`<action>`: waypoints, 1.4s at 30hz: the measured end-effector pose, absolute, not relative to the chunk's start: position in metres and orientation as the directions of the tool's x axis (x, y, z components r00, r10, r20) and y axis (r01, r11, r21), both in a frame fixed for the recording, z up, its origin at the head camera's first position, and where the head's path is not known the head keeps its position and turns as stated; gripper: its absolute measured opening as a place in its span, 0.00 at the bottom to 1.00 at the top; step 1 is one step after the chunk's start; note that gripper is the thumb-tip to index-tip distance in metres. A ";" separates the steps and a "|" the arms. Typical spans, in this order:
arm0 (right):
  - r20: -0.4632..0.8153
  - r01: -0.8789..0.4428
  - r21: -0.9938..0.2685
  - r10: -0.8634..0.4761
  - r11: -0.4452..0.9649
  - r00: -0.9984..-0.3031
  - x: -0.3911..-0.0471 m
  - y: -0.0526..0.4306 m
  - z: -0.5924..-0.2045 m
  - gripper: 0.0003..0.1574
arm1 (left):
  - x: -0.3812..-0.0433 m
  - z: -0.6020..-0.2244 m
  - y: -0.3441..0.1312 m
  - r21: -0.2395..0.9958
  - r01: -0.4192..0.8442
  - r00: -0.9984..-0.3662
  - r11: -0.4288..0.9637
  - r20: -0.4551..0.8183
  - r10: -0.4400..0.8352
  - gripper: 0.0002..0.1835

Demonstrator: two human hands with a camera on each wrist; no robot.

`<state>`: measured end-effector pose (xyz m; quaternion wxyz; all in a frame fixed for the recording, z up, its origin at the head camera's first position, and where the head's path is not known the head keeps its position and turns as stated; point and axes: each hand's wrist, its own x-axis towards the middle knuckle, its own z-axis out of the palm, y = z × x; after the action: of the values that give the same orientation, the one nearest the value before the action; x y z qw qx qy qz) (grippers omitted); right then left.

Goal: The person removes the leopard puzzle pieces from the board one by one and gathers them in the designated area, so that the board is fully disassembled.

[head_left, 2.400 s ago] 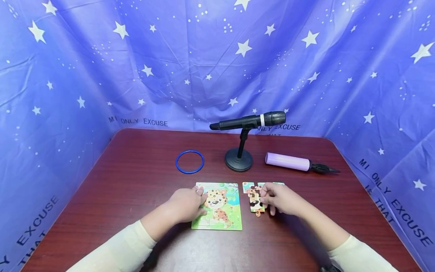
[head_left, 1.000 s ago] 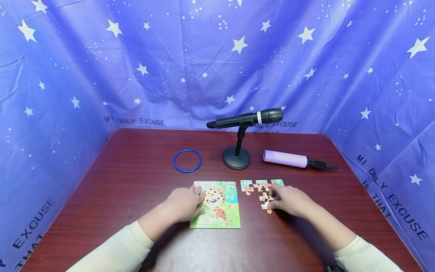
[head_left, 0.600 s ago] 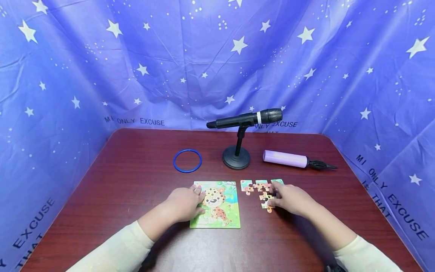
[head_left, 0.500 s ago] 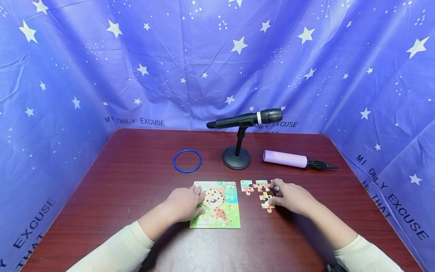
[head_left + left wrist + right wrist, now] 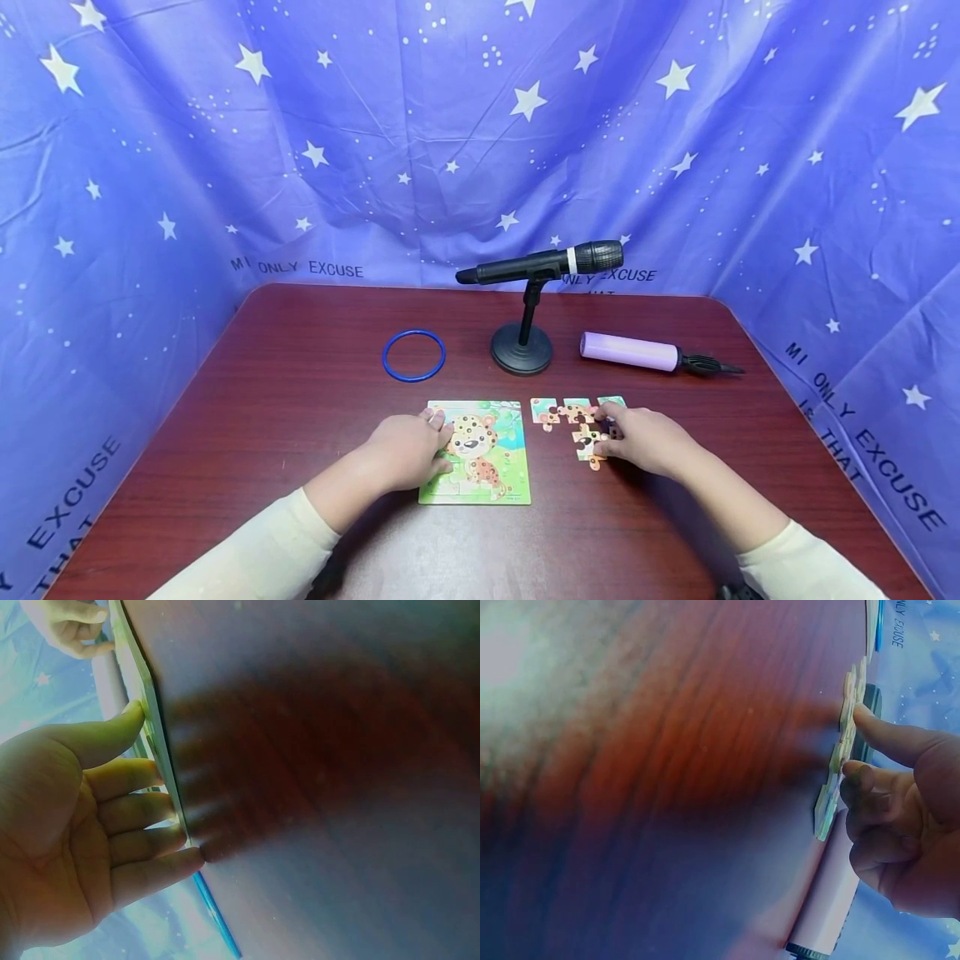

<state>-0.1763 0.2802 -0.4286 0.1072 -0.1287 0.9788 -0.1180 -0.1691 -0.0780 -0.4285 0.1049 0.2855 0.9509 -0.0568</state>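
Observation:
A green puzzle board with a spotted cub picture lies flat on the red-brown table. My left hand rests on its left edge, and in the left wrist view that hand has its straight fingers and thumb laid against the board's rim. To the right of the board lie loose puzzle pieces in a short row, with a face piece below them. My right hand pinches the face piece between thumb and curled forefinger. The right wrist view shows the right hand against the pieces.
A black microphone on a round stand is behind the puzzle. A blue ring lies back left, and a lilac pump back right. Starred blue cloth walls in the table on three sides.
The right hand slid the face piece rightwards off the stack, then its forefinger crept up towards the row of pieces. The left hand and board stayed still.

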 end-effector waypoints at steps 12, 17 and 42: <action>-0.090 -0.326 -0.349 -0.378 0.878 -0.921 -0.185 0.224 -0.410 0.32 | -0.170 -0.426 -0.088 0.023 0.579 -0.785 0.815 -0.251 0.566 0.38; -0.095 -0.396 -0.368 -0.458 0.841 -0.884 -0.183 0.184 -0.409 0.37 | -0.173 -0.424 -0.094 0.134 0.559 -0.769 0.818 -0.286 0.572 0.51; -0.078 -0.545 -0.258 -0.579 0.798 -0.812 -0.180 0.105 -0.440 0.09 | -0.173 -0.424 -0.097 0.180 0.540 -0.777 0.822 -0.268 0.569 0.55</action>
<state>-0.1797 0.1047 -0.4403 0.0767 -0.2972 0.9451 -0.1123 -0.1734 -0.0969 -0.4239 0.1570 0.2943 0.9416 0.0465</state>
